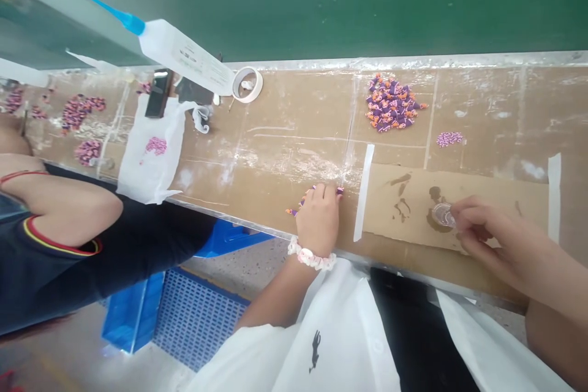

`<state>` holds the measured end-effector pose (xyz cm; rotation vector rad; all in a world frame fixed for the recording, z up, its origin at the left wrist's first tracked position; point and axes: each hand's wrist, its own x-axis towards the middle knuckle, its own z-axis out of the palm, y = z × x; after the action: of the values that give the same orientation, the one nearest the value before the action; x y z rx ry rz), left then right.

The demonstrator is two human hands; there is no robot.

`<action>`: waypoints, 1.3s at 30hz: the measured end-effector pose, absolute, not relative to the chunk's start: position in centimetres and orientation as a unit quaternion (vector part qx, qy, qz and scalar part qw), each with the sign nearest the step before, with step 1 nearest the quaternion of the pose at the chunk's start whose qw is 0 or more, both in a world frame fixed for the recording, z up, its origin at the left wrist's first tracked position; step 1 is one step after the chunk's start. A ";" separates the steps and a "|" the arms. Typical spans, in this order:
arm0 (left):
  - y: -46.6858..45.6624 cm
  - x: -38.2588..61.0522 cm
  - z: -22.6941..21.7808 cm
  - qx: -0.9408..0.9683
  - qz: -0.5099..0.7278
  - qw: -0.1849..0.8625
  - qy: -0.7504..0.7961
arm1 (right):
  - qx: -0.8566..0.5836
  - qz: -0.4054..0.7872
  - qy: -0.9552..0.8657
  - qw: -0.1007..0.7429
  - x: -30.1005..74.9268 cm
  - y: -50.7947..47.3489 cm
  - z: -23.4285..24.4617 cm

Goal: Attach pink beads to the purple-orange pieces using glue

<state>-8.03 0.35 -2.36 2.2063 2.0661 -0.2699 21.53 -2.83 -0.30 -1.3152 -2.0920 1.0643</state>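
My left hand (318,217), with a white scrunchie on its wrist, rests on the table with its fingers bent and together over several small purple-and-orange pieces (291,212). Its fingertips hide most of what they grip. At the right, my right hand (487,229) pinches the rim of a small clear round dish (443,215). The dish is over a dark wet patch on a cardboard sheet (496,196) that white tape (365,193) fastens at its sides. Beyond lie a heap of purple-and-orange pieces (394,104) and a small pile of pink-and-purple bits (449,139).
A white bottle with a blue nozzle (184,55) stands by a tape roll (248,84). A phone (158,93) lies on a white sheet (151,171) with pink bits. At the left is another person's arm (73,208). Blue crates (197,312) sit below the table.
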 end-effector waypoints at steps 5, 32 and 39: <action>0.6 -7.6 -2.9 0.795 0.002 0.016 0.606 | -0.449 0.389 -0.771 0.228 21.3 -2.8 0.1; 3.8 3.0 -1.1 0.452 0.285 0.822 0.199 | -0.303 0.649 -0.413 0.563 18.9 -1.6 1.3; 3.1 3.5 -1.6 0.344 0.307 0.874 0.156 | -0.498 0.382 -0.502 0.595 18.6 -2.4 1.5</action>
<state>3.47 3.10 -1.61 0.7183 0.3260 0.6413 18.59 -2.44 1.52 -1.1568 -1.1663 0.8863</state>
